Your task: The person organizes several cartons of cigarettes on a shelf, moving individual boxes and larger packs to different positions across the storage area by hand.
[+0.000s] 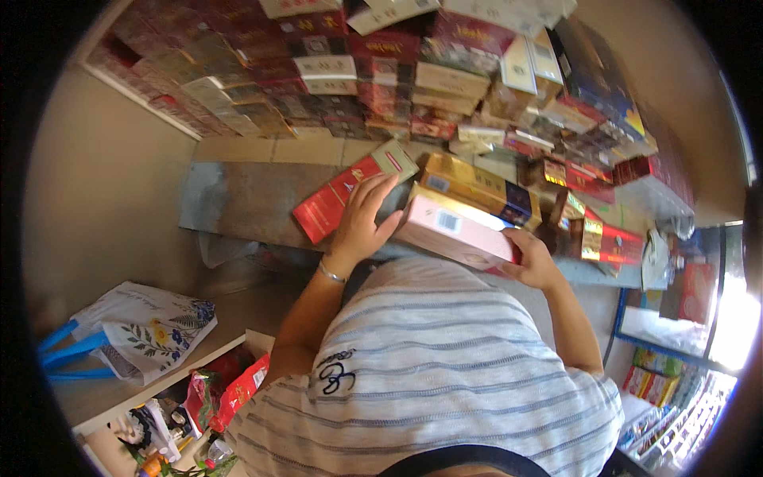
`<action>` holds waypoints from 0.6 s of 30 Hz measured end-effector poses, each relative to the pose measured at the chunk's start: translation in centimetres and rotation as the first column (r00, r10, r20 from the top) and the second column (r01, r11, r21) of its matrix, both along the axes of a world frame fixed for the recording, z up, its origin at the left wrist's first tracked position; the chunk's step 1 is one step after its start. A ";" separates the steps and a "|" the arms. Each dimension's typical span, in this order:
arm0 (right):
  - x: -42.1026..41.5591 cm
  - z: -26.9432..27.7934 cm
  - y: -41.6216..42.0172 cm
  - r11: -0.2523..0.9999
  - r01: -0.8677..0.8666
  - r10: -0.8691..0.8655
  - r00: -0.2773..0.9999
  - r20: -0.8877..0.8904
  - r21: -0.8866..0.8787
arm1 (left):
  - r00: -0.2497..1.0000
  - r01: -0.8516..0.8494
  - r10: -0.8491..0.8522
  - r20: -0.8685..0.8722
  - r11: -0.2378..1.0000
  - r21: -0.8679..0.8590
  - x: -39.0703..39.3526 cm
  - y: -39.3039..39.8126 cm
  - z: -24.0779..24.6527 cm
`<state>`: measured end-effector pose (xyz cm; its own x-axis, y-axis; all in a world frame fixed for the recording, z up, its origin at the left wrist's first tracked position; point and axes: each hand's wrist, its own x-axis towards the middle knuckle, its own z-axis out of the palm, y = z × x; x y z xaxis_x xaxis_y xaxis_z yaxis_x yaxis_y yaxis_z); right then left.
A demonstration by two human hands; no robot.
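Before me a pink cardboard box [456,229] with a barcode lies at the front of the worn counter [256,197]. My right hand [530,257] grips its right end, fingers on top and thumb below. Its left end is near my left hand [366,223], whose fingers are spread with nothing held. That hand hovers over or rests on a red box [325,208] with a pale green end, lying at a slant; contact cannot be told. Behind the pink box lies a gold box [471,182] with a dark blue end.
Stacked boxes [381,77] line the counter's back. A red and gold box [614,241] lies to the right, beside a grey cloth [654,259]. At lower left are a floral bag [161,334] with blue handles and an open drawer [173,387] of mixed items.
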<state>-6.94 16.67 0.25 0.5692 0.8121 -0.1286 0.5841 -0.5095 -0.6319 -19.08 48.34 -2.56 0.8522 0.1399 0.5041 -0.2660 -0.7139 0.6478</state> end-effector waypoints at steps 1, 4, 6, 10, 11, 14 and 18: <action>0.5 0.4 0.5 0.994 0.016 -0.013 0.999 -0.032 0.107 | 0.997 -0.057 0.055 0.052 0.998 0.024 -0.3 0.6 0.4; 0.4 2.3 4.6 0.873 0.253 -0.085 0.921 -0.380 0.418 | 0.987 -0.128 0.148 0.069 0.965 -0.229 -1.4 0.7 0.9; -0.1 2.7 9.4 0.680 0.317 0.020 0.893 -0.449 0.661 | 0.984 -0.050 0.115 0.136 0.911 -0.409 -2.0 0.3 1.0; -3.7 5.0 19.6 0.415 0.381 0.122 0.876 -0.466 0.826 | 0.966 0.136 0.076 0.246 0.661 -0.738 -2.6 -2.4 2.6; -4.4 5.6 21.5 0.390 0.381 0.136 0.876 -0.462 0.838 | 0.946 0.068 0.186 0.266 0.689 -0.721 -2.7 -2.3 2.4; -5.5 7.4 24.9 0.551 0.140 0.408 0.815 -0.412 0.822 | 0.789 0.018 0.527 0.315 0.492 -0.870 -3.4 -0.6 2.0; -6.1 6.6 26.5 0.630 -0.193 0.483 0.856 -0.185 0.752 | 0.593 0.203 0.725 0.350 0.286 -0.937 -6.7 6.7 5.6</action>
